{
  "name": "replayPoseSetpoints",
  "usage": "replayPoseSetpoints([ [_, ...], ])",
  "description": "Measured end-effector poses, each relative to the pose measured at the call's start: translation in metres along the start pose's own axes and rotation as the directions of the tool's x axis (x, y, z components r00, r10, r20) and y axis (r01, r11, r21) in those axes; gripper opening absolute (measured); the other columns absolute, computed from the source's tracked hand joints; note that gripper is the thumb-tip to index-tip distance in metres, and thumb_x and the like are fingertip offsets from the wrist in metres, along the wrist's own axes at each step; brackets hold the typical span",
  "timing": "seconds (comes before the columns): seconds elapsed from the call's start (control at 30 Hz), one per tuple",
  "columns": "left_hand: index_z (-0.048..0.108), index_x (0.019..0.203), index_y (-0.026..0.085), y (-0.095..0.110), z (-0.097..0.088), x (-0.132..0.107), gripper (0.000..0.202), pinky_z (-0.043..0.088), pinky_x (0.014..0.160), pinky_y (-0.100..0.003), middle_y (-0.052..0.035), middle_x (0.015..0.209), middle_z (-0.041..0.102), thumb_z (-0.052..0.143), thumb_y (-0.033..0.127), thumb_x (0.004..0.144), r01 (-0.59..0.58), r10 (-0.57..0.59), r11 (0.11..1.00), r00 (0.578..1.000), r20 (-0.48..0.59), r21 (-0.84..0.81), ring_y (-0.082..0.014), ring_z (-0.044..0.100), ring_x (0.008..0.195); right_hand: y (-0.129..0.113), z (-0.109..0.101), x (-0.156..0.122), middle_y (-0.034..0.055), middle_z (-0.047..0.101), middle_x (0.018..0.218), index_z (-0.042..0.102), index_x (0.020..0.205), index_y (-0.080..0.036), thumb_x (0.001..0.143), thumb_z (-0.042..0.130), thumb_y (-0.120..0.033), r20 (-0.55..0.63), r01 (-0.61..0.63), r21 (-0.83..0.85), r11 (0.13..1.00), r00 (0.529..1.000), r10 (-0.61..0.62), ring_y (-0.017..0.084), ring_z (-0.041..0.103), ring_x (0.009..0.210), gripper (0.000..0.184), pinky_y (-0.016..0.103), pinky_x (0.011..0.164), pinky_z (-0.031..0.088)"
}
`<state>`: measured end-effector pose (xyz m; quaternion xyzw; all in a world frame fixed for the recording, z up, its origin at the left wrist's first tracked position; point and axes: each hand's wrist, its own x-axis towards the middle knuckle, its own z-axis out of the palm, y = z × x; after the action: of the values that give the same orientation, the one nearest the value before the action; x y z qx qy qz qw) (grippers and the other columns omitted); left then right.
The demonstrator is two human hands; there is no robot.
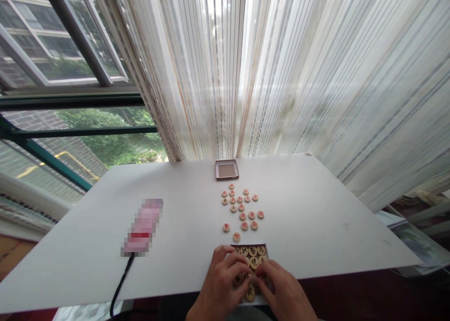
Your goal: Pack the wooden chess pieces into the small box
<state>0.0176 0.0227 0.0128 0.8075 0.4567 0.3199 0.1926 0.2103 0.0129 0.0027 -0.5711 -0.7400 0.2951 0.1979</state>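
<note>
A small square box (264,249) at the table's near edge holds several round wooden chess pieces (252,251) with black characters. My left hand (218,283) rests on the box's left side, fingers curled onto the pieces. My right hand (283,290) lies on the box's right side, fingertips pinched on a piece. Beyond the box, several loose pieces with red characters (242,207) are scattered on the white table (316,218). The box's lid (227,169) lies at the far edge, inside up.
A pink, blurred flat object (142,227) with a black cable (119,286) lies at the left. Striped sheer curtains (281,68) hang behind the table, and a window (70,100) is at the left. Papers (418,236) lie off the right edge.
</note>
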Motion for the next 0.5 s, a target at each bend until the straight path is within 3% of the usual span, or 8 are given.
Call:
replayPoseSetpoints([
  [0.1,0.069,0.088,0.025,0.003,0.002,0.001,0.009,0.046,0.082,-0.042,-0.0018,0.088,0.071,0.069,0.016,0.085,0.030,-0.034,0.997,0.998,0.060,0.073,-0.0243,0.058,0.090,-0.002,0.000,-0.001,0.0007,0.069,0.085,0.064,0.084,-0.024,0.090,0.058,-0.022,-0.030,-0.030,-0.010,1.000,0.999,0.029,0.018,0.066,0.073,0.009,0.025,0.067,0.046],
  [0.2,0.068,0.094,0.026,0.006,0.004,-0.001,0.016,0.046,0.081,-0.042,-0.0012,0.090,0.071,0.073,0.017,0.081,0.049,-0.055,0.996,0.994,0.092,0.069,-0.0255,0.059,0.092,-0.006,-0.002,0.000,0.0006,0.069,0.080,0.064,0.082,-0.023,0.089,0.059,-0.026,-0.070,-0.071,0.020,0.997,0.995,0.072,0.018,0.065,0.068,0.009,0.025,0.063,0.045],
  [0.33,0.067,0.094,0.025,0.014,0.006,-0.001,0.030,0.047,0.082,-0.042,-0.0003,0.093,0.072,0.080,0.011,0.071,0.108,-0.108,0.994,0.993,0.038,0.010,-0.0266,0.062,0.092,-0.013,-0.009,0.001,-0.0009,0.069,0.072,0.062,0.078,-0.022,0.091,0.058,-0.035,-0.034,-0.120,0.222,0.967,0.991,0.131,0.016,0.064,0.063,0.018,0.022,0.058,0.045],
  [0.5,0.067,0.097,0.025,0.019,0.007,0.002,0.025,0.050,0.078,-0.040,-0.0009,0.091,0.074,0.075,0.012,0.076,0.084,-0.086,0.996,0.995,-0.045,-0.035,-0.0245,0.066,0.085,-0.012,-0.015,0.003,0.0008,0.071,0.076,0.062,0.082,-0.021,0.091,0.059,-0.047,-0.024,-0.127,0.449,0.885,0.988,0.153,0.017,0.067,0.069,0.028,0.022,0.063,0.049],
])
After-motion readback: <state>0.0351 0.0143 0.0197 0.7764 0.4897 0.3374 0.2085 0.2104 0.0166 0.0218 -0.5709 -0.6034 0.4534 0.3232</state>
